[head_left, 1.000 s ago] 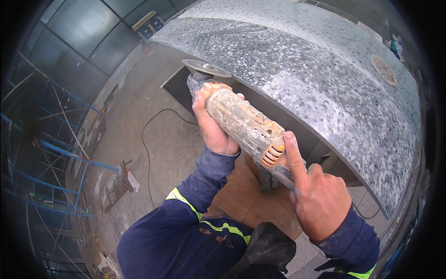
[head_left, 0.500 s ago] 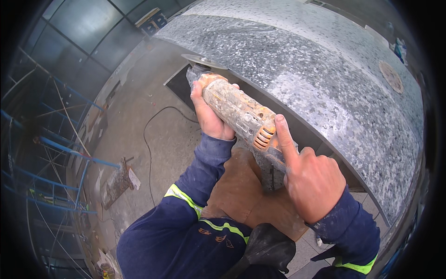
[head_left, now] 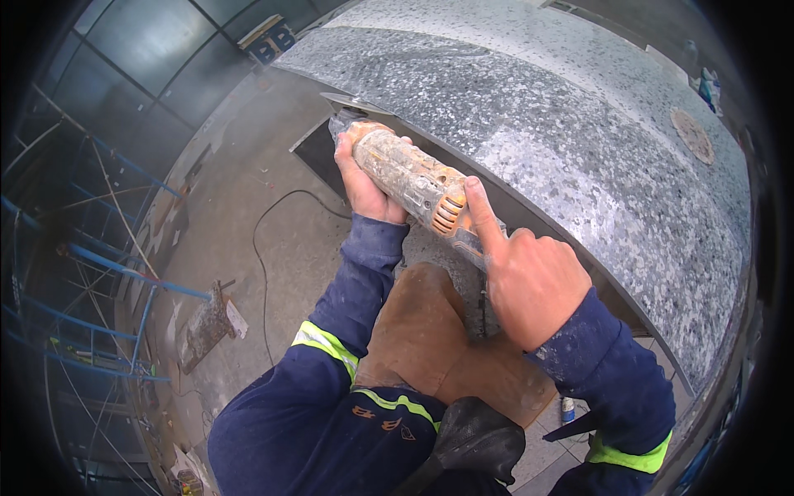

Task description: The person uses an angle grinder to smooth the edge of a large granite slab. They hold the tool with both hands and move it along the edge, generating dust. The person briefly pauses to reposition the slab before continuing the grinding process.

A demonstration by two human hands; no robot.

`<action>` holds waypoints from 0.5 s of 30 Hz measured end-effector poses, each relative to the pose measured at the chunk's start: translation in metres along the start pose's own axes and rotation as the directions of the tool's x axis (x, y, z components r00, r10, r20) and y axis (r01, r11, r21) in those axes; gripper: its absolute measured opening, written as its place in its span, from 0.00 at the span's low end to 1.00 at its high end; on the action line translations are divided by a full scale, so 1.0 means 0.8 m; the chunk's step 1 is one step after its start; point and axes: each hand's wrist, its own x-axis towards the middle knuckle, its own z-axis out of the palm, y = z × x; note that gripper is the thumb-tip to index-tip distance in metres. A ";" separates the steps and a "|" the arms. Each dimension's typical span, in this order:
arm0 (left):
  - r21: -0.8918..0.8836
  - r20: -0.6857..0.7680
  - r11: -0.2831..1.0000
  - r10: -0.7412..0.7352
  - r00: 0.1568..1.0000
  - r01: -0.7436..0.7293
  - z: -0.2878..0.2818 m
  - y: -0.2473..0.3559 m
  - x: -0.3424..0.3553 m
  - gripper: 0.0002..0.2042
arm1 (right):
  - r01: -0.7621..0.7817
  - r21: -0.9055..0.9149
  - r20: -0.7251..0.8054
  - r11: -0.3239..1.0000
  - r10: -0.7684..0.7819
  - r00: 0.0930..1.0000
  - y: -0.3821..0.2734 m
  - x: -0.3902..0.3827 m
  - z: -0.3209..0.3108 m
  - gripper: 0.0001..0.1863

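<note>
At the left, a blue metal frame (head_left: 178,288) is seen, then a dark cable (head_left: 264,277) laid in a curve on the floor (head_left: 223,240). By the grip of the left hand (head_left: 368,188), the front of a dusty orange angle grinder (head_left: 405,172) is enclosed. Its long axis is slanted, the disc end directed to the upper left. By the right hand (head_left: 538,285), the rear is clasped, index finger extended. Rightward, the space is blocked by a speckled grey tabletop (head_left: 579,182), beside which the grinder is held.

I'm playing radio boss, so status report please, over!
Left hand gripping grinder near disc. Right hand on its rear, index finger extended. Disc beside speckled slab. Cord on floor, left.
</note>
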 end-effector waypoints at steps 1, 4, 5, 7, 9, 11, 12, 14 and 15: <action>-0.007 -0.013 1.000 0.003 1.000 -0.003 -0.004 -0.001 0.004 0.28 | 0.008 0.002 -0.009 1.000 -0.008 1.000 0.001 0.002 0.003 0.46; 0.006 -0.020 0.999 0.035 0.999 -0.035 -0.006 -0.003 0.005 0.27 | 0.010 0.000 -0.008 1.000 -0.010 1.000 0.002 0.000 0.003 0.46; 0.017 -0.018 0.999 0.051 0.999 -0.050 -0.006 -0.004 0.004 0.26 | 0.007 -0.003 -0.003 1.000 -0.007 1.000 0.002 -0.002 0.002 0.46; 0.018 -0.028 0.999 0.050 0.998 -0.050 -0.002 -0.006 -0.001 0.30 | 0.004 -0.008 0.030 1.000 -0.004 1.000 0.002 -0.010 -0.007 0.41; 0.019 -0.022 0.999 0.040 0.999 -0.039 0.005 -0.007 -0.010 0.32 | -0.003 -0.012 0.045 1.000 0.004 0.999 0.002 -0.020 -0.013 0.40; 0.019 -0.002 1.000 0.019 1.000 -0.019 0.014 -0.007 -0.023 0.32 | -0.016 -0.014 0.042 1.000 0.017 0.999 0.003 -0.030 -0.015 0.40; 0.021 -0.009 1.000 0.016 1.000 -0.016 0.016 -0.009 -0.029 0.32 | -0.019 -0.019 0.048 1.000 0.019 0.999 0.003 -0.035 -0.016 0.40; 0.026 -0.021 1.000 0.013 1.000 -0.012 0.021 -0.011 -0.039 0.32 | -0.022 -0.028 0.057 0.999 0.024 0.998 0.004 -0.044 -0.018 0.41; 0.025 -0.024 1.000 0.002 1.000 -0.001 0.026 -0.012 -0.044 0.32 | -0.023 -0.028 0.054 0.999 0.024 0.998 0.005 -0.049 -0.019 0.42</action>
